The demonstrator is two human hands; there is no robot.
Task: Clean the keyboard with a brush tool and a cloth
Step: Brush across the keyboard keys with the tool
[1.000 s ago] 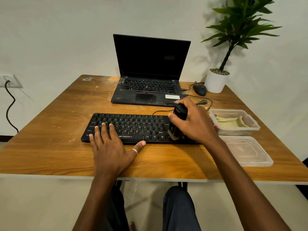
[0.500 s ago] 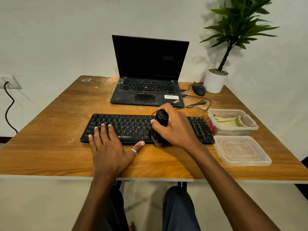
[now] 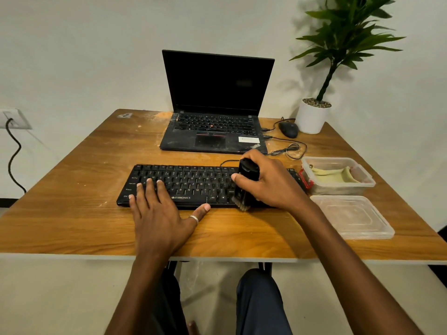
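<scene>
1. Two hands are on the job, well apart. My read is that the left hand (image 3: 157, 213) lies flat with straight fingers on the left end of the keyboard (image 3: 188, 182), its thumb at the front edge by the space bar.
2. The right hand (image 3: 273, 184) is curled round the black brush tool (image 3: 246, 182), which stands nearly upright. Its pale bristles (image 3: 240, 206) are down on the bottom key row, at the keyboard's front edge.
3. Against half a second ago, I see the brush has slid right along that front row. It is still a little left of, and nearer me than, where it was a full second ago.
4. The left hand has not shifted in that time, and the keyboard lies where it lay on the wooden table (image 3: 72, 189).
5. The cloth (image 3: 331, 176) lies crumpled in the clear container (image 3: 362, 171) just beside the keyboard's right end, with the clear lid (image 3: 350, 216) flat on the table in front of it.
6. For writing, I can read "ZEBRONICS" (image 3: 181, 197) in white below the space bar, and "Alt" just right of it.
7. A white sticker (image 3: 248, 140) sits on the palm rest of the open laptop (image 3: 217, 105), whose screen is dark; its print is too small for me to read.
</scene>
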